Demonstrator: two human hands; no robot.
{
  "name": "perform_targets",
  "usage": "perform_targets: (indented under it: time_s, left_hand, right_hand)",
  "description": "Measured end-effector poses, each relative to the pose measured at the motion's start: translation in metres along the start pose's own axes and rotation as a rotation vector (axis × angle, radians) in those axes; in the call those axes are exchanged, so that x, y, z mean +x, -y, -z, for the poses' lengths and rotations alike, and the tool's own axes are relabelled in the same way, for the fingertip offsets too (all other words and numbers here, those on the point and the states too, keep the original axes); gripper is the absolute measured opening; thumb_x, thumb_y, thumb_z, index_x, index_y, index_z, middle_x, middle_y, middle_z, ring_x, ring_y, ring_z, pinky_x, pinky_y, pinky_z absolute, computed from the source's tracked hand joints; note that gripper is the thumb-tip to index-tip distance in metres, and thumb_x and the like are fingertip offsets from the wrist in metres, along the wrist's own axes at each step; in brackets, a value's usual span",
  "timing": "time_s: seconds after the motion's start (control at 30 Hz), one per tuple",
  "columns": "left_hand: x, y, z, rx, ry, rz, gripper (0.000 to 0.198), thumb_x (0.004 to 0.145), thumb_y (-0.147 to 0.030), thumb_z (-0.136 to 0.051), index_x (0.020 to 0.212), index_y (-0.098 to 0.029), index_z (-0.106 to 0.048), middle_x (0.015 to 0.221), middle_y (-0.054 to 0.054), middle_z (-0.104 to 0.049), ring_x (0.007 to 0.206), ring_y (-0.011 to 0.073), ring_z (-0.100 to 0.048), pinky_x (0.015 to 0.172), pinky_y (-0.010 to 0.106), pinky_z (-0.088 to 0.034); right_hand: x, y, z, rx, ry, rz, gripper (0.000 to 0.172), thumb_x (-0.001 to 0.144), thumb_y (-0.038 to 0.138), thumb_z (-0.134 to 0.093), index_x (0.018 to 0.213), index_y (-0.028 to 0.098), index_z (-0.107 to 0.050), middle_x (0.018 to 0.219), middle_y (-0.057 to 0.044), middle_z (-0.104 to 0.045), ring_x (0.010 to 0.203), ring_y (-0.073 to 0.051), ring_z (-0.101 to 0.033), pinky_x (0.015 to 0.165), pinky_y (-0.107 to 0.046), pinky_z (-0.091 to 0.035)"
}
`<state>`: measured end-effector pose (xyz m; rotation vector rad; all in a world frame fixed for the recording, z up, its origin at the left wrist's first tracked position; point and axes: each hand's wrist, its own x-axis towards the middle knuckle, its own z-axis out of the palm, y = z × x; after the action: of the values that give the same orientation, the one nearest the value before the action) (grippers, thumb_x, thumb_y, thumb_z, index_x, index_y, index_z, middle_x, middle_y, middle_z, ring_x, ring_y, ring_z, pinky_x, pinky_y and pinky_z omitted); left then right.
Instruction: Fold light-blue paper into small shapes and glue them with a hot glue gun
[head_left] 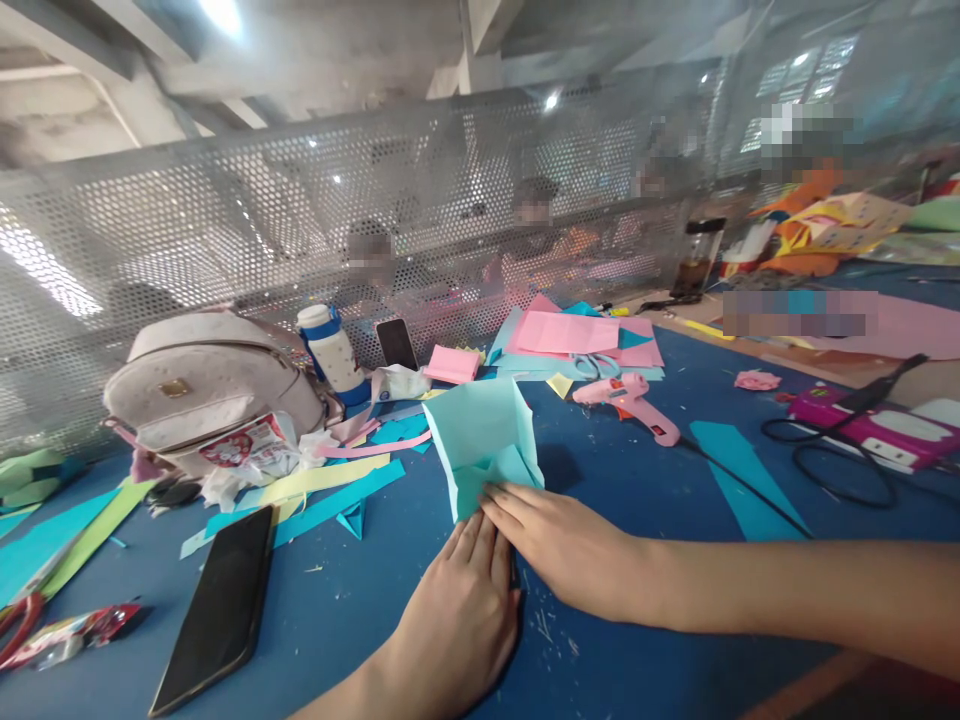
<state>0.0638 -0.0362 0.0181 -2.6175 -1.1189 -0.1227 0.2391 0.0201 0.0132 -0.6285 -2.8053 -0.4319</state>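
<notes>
A sheet of pale turquoise paper [486, 425], folded into an open pocket-like shape, stands on the blue table in front of me. My left hand [466, 590] has its fingers pressed together on the paper's near bottom edge. From the right, my right hand [559, 535] presses its closed fingers onto the folded near flap, touching the left fingertips. Both thumbs are mostly hidden. A pink glue gun [628, 400] lies to the right of the paper, its black cord trailing toward me.
On the left are a black phone [217, 610], paper strips [337, 505], a beige backpack [202, 385] and a bottle [334, 350]. Pink sheets [570, 332] and light-blue scissors [596, 366] lie behind. A magenta power strip [862, 425] is at right. A perforated metal screen [247, 240] borders the table.
</notes>
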Motion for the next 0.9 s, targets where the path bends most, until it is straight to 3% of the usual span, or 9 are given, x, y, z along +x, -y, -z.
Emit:
perform_targets:
  time_s: [0.33,0.9]
  left_hand:
    - [0.005,0.0,-0.005,0.004,-0.051,0.048,0.048,0.096,-0.029,-0.041,0.133,0.0,-0.05,0.138,0.022,-0.054,0.128,0.0334,-0.052,0.104,0.042,-0.048]
    - [0.009,-0.004,-0.006,-0.037,-0.005,0.148,0.052,0.093,-0.028,-0.05,0.137,-0.002,-0.047,0.14,0.021,-0.052,0.128,0.0329,-0.052,0.1,0.043,-0.052]
  right_hand:
    - [-0.01,0.0,-0.006,-0.17,0.005,-0.017,0.048,0.081,0.014,-0.051,0.126,-0.003,-0.057,0.13,-0.021,-0.059,0.123,-0.031,-0.052,0.108,-0.041,-0.041]
    - [0.0,0.006,0.011,-0.19,0.143,-0.126,0.041,0.079,0.005,-0.049,0.118,0.0,-0.061,0.11,-0.02,-0.065,0.104,-0.03,-0.058,0.085,-0.041,-0.052]
